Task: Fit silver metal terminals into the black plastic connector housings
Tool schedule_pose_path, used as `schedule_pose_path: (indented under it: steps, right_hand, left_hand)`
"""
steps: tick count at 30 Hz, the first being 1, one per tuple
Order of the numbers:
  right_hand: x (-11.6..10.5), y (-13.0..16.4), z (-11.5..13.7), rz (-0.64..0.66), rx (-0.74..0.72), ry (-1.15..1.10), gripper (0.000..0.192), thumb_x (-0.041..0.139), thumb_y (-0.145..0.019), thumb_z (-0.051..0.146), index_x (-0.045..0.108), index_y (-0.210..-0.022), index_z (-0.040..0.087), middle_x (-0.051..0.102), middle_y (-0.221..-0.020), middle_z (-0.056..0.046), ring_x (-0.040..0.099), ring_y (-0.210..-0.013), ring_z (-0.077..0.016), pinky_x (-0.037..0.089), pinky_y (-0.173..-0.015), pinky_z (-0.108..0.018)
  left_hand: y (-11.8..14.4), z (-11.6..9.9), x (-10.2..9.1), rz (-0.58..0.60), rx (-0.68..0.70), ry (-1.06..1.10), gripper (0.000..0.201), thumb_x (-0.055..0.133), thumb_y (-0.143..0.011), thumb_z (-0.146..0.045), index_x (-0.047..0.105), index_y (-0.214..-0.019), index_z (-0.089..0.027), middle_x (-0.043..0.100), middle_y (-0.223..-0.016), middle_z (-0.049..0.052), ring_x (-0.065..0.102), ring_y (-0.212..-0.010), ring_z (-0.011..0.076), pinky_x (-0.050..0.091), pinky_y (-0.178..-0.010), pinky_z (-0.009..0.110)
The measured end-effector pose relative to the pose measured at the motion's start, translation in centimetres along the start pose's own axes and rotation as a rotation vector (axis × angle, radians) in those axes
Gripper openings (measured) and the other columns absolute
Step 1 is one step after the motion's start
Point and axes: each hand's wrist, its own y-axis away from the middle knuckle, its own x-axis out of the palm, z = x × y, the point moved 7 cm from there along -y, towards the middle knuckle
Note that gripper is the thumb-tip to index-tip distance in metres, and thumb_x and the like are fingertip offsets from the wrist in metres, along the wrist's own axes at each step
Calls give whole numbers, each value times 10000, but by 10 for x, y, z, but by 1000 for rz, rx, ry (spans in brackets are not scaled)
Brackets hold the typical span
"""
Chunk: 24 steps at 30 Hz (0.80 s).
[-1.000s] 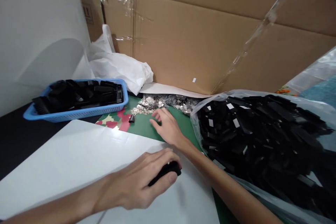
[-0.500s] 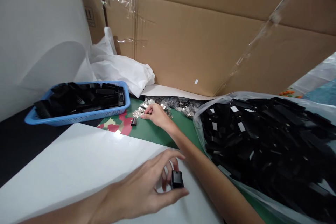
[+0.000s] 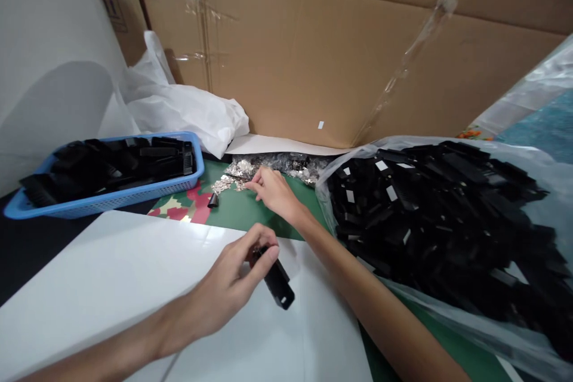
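Observation:
Over the white board (image 3: pixel 179 286), my left hand (image 3: pixel 237 268) grips a long black plastic part (image 3: pixel 278 284) by one end, its other end pointing down and toward the lower right. My right hand (image 3: pixel 271 191) reaches out to a pile of small shiny metal pieces (image 3: pixel 229 181), thumb and fingertips drawn together at its edge. Whether a piece is between those fingertips is too small to make out. A small dark cone-shaped piece (image 3: pixel 213 200) stands on the green surface left of my right hand.
A blue basket (image 3: pixel 129 194) of black parts stands at the left. On the right lies a large clear plastic bag (image 3: pixel 329 206) full of black parts (image 3: pixel 430 221). Behind are a crumpled white bag (image 3: pixel 192 113), clear bags (image 3: pixel 290 164) of small pieces and a cardboard wall (image 3: pixel 304 54).
My left hand has turned and moved up and left, so the black part now shows lengthwise. My right hand stays at the metal pieces. The whole view has shifted slightly.

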Motion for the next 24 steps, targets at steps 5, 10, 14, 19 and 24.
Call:
schedule_pose_path:
  steps: [5, 10, 14, 19, 24]
  right_hand:
    - [-20, 28, -13, -34, 1, 19, 83, 670, -970, 197, 643, -895, 172, 682, -726, 7, 622, -581, -129, 463, -653, -262]
    - [-36, 58, -19, -74, -37, 99, 143, 627, -974, 120, 692, -864, 185, 706, -854, -34, 666, -802, -176, 478, -814, -297]
    - [-48, 78, -15, -93, -37, 151, 214, 536, -1018, 112, 721, -937, 181, 683, -1187, -91, 661, -1017, -208, 467, -949, -337]
    - [-84, 161, 15, -83, 56, -3, 349, 468, -1067, 488, 704, -1213, 277, 676, -1258, -68, 658, -1120, -231, 542, -956, -408]
    - [-89, 309, 30, -10, 159, -19, 521, 517, -801, 866, 738, -1114, 514, 748, -1019, -96, 757, -990, -316, 579, -619, -448]
  left_hand:
    - [-4, 6, -3, -32, -18, -46, 317, 433, -1066, -546, 566, -1043, -259, 471, -799, -38, 431, -666, 123, 373, -590, 244]
    - [-8, 17, -5, -42, -122, -41, 381, 474, -1031, -606, 647, -1099, -273, 564, -830, -26, 500, -648, 117, 406, -592, 237]
    - [-11, 21, -9, -72, -112, -134, 429, 530, -986, -641, 678, -1085, -251, 623, -922, 2, 518, -642, 117, 441, -611, 242]
    - [-12, 19, -9, -47, -81, -225, 451, 516, -988, -647, 674, -1069, -233, 625, -857, 12, 518, -651, 144, 410, -568, 248]
    - [-15, 22, -8, -26, -75, -249, 425, 524, -994, -626, 680, -1013, -231, 620, -808, 0, 534, -618, 142, 440, -578, 251]
